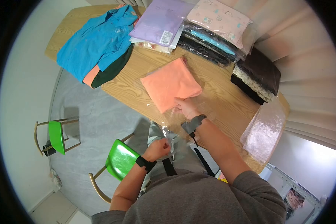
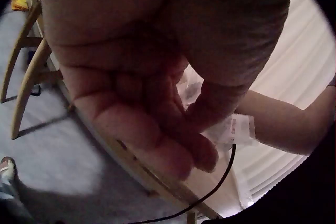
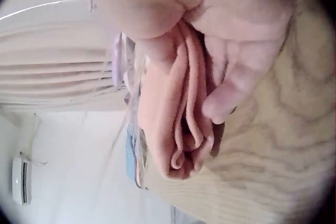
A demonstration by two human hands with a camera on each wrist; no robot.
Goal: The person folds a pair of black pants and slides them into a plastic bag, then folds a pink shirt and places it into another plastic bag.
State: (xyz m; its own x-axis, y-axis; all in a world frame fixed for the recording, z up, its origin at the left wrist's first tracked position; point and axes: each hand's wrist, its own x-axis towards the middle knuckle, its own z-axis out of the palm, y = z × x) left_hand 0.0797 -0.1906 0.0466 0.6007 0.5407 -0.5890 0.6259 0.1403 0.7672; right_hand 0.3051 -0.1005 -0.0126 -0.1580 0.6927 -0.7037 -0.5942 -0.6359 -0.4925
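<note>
A folded orange garment lies at the table's near edge, partly inside a clear plastic bag. My right hand grips the garment's near edge. In the right wrist view, the thumb of the right hand is over the folded layers of the garment and the fingers are beneath. My left hand, lower and off the table edge, pinches the bag's loose film. In the left wrist view, the fingers of the left hand curl against the thumb, hiding most of the pinched film.
Blue clothing is heaped at the far left of the wooden table. Bagged garments stand behind: a purple package, a pink one and a dark pile. Flat clear bags lie right; a green chair stands left.
</note>
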